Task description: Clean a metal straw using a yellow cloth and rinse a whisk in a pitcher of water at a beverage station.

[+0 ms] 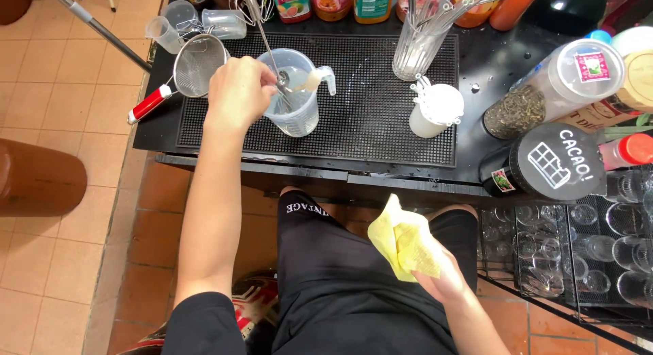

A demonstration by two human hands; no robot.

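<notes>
The clear measuring jug [294,93] stands upright on the black bar mat [381,124]. The left hand [239,91], at the jug's left rim, pinches a long spoon [269,45] slanting into it. The right hand [442,273], well below the jug, clutches a yellow cloth [405,243].
</notes>
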